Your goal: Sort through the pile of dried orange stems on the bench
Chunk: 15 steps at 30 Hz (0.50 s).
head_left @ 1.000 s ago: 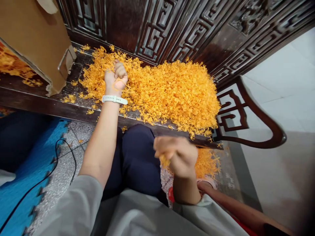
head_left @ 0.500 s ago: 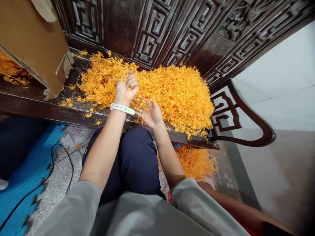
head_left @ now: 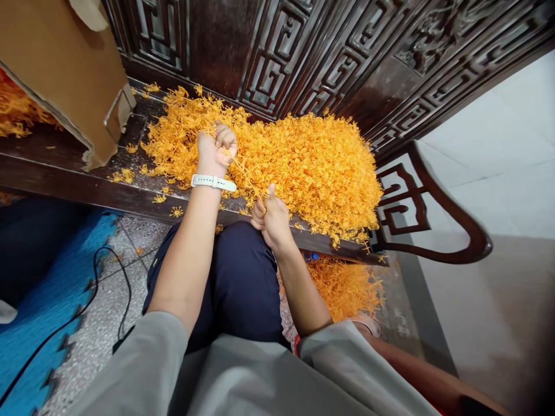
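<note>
My left hand (head_left: 218, 149), with a pale watch strap (head_left: 213, 182) on its wrist, is closed over the left part of a heap of orange spidery plastic pieces (head_left: 321, 167). Thin orange strands (head_left: 239, 169) stick out from its fingers toward the right. Lower down, near the bench's front edge, my right hand (head_left: 273, 218) is closed with its thumb up. Orange bits show at its fingertips, partly hidden by the fingers. Both hands are in front of the heap, a short way apart.
The heap lies on a dark wooden bench (head_left: 143, 196) with a carved back (head_left: 221, 46). A cardboard box (head_left: 65, 69) stands at left, a curved armrest (head_left: 468, 248) at right. More orange pieces (head_left: 342, 289) lie below the bench. A black cable (head_left: 82, 312) crosses a blue mat (head_left: 26, 346).
My right hand has gone from spread fingers to closed and moved slightly down, away from the left hand. My left hand stays closed and has shifted slightly left.
</note>
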### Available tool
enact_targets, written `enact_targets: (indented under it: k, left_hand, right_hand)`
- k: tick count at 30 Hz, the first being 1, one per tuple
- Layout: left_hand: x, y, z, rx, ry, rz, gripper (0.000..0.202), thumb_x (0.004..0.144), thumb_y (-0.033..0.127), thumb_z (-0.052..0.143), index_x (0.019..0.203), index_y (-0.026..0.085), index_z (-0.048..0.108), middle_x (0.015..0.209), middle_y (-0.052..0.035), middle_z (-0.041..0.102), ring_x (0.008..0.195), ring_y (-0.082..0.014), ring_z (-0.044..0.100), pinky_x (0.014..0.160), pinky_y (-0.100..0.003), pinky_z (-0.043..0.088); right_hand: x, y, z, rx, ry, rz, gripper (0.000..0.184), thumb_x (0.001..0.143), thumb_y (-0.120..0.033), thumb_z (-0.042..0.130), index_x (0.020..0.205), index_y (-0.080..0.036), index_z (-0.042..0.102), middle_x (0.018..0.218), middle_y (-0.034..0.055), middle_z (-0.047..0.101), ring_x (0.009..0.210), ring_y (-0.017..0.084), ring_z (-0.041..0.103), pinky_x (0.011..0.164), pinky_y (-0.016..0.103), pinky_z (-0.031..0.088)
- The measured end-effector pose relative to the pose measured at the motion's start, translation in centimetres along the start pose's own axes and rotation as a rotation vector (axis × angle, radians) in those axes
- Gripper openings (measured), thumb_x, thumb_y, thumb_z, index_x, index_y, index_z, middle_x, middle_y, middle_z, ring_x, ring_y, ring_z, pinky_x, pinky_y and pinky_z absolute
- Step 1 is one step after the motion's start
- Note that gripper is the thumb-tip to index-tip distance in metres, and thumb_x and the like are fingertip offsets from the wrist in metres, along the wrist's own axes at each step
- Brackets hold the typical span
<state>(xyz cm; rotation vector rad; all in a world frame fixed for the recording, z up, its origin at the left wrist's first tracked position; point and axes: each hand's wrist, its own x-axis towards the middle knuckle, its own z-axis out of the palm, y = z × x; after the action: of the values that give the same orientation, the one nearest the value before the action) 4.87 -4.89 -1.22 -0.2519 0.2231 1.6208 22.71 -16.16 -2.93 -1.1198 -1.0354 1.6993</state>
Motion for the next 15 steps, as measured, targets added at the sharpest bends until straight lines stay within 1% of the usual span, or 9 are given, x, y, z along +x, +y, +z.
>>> enact_targets:
  k: [3,5,7,9,10,12,13,15]
  left_hand:
    - [0.3,-1.1,-0.1,0.131,0.048,0.093,0.038,0.111,0.022,0.035,0.076,0.024,0.047,0.053,0.0044,0.035,0.041,-0.0118,0.026,0.043,-0.028,0.029]
    - [1.1,-1.5,-0.1,0.211,0.068,0.151,0.036,0.109,0.019,0.038,0.075,0.024,0.048,0.055,0.0042,0.035,0.044,-0.0125,0.027,0.046,-0.029,0.03]
    - [2.1,-0.9,0.1,0.251,0.088,0.229,0.034,0.108,0.017,0.04,0.076,0.025,0.049,0.056,0.0045,0.033,0.046,-0.0131,0.029,0.049,-0.029,0.031]
    - [3.0,0.5,0.3,0.269,0.093,0.317,0.035,0.108,0.018,0.04,0.075,0.025,0.049,0.056,0.0049,0.03,0.047,-0.0138,0.03,0.05,-0.029,0.031]
    - [3.2,1.2,0.4,0.286,0.076,0.343,0.035,0.109,0.021,0.04,0.075,0.026,0.05,0.056,0.005,0.028,0.047,-0.014,0.029,0.049,-0.028,0.03]
    - [2.7,2.2,0.5,0.351,-0.01,0.34,0.035,0.11,0.028,0.041,0.078,0.026,0.055,0.055,0.005,0.028,0.045,-0.0138,0.029,0.047,-0.028,0.028]
    - [2.1,2.2,0.5,0.407,-0.068,0.306,0.034,0.11,0.033,0.043,0.081,0.026,0.058,0.055,0.0049,0.029,0.044,-0.0135,0.028,0.046,-0.028,0.027]
    - [0.3,1.4,0.6,0.556,-0.193,0.193,0.035,0.109,0.046,0.048,0.086,0.026,0.064,0.053,0.0048,0.03,0.042,-0.0126,0.027,0.043,-0.027,0.024]
  right_hand:
    - [-2.0,-0.1,0.8,-0.075,0.059,-0.092,0.078,0.083,-0.087,0.064,0.056,-0.023,0.028,0.051,-0.0094,0.021,0.04,0.003,0.016,0.037,0.02,0.013]
    - [-4.0,0.3,0.9,-0.064,0.122,-0.131,0.079,0.082,-0.087,0.066,0.056,-0.023,0.027,0.05,-0.0095,0.02,0.04,0.004,0.016,0.037,0.02,0.013]
    - [-6.6,1.2,0.6,-0.04,0.197,-0.164,0.077,0.085,-0.084,0.066,0.056,-0.023,0.027,0.049,-0.0095,0.019,0.04,0.004,0.017,0.037,0.021,0.014]
    - [-9.3,2.0,-0.2,-0.035,0.227,-0.159,0.075,0.09,-0.08,0.064,0.056,-0.023,0.029,0.048,-0.0087,0.022,0.039,0.005,0.02,0.038,0.021,0.017]
    - [-10.4,2.3,-0.7,-0.038,0.211,-0.136,0.074,0.091,-0.079,0.064,0.056,-0.022,0.032,0.048,-0.0081,0.025,0.04,0.005,0.021,0.039,0.022,0.018]
    - [-11.6,2.1,-1.4,-0.028,0.141,-0.075,0.07,0.09,-0.076,0.067,0.058,-0.021,0.039,0.05,-0.0072,0.031,0.041,0.005,0.023,0.04,0.021,0.02]
    - [-11.6,1.6,-1.7,-0.01,0.103,-0.058,0.068,0.09,-0.075,0.068,0.06,-0.021,0.042,0.052,-0.0071,0.032,0.042,0.005,0.023,0.041,0.021,0.02]
    - [-10.4,0.2,-2.2,0.027,0.07,-0.077,0.064,0.091,-0.073,0.069,0.063,-0.021,0.044,0.055,-0.0071,0.032,0.044,0.005,0.021,0.043,0.021,0.019]
